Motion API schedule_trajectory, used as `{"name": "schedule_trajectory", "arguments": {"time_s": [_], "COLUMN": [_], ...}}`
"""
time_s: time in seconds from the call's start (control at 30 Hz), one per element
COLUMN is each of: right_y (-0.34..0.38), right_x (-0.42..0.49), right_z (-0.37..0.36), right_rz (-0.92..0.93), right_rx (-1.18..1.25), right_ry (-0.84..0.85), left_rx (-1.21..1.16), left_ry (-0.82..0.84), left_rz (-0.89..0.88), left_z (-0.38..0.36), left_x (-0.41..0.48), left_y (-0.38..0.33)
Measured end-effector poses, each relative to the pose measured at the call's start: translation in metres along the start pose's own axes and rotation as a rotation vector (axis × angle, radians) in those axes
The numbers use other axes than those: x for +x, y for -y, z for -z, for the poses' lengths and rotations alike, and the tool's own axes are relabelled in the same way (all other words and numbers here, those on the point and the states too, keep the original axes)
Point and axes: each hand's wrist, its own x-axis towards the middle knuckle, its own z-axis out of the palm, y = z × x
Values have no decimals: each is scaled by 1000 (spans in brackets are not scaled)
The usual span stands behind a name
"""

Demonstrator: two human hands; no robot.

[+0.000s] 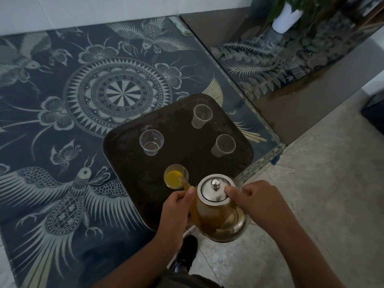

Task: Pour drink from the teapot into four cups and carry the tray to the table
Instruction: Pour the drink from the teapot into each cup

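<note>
teapot (216, 206): tilting left over the tray's (128, 163) near right corner; spout (185, 183) reaching the near cup (176, 176)
left hand (178, 204): curling round the spout
right hand (259, 202): gripping the handle side (handle hidden); forefinger pressing the lid (215, 190)
near cup: sitting at the near edge; holding yellow drink
left cup (151, 142); far cup (202, 116); right cup (223, 145): standing apart, upright

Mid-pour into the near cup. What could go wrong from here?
1. The teapot spout sits right at the near cup rim, so the small clear cup may tip or overflow onto the tray.
2. Only a right hand fingertip presses the lid; tilting further could shift it.
</note>
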Motion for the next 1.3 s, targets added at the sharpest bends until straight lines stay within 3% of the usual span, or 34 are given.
{"name": "schedule_trajectory", "arguments": {"time_s": [0.53, 0.97, 1.3], "right_y": [-65, -148, -163], "right_x": [28, 101, 125], "right_z": [37, 97, 107], "right_rz": [183, 311, 363], "right_rx": [205, 310, 330], "right_ry": [-67, -11, 25], "left_rx": [138, 111, 70], "left_ry": [-105, -262, -277], "left_rz": [-219, -291, -254], "left_z": [-63, -182, -206], "left_x": [8, 26, 35], "left_y": [-14, -16, -19]}}
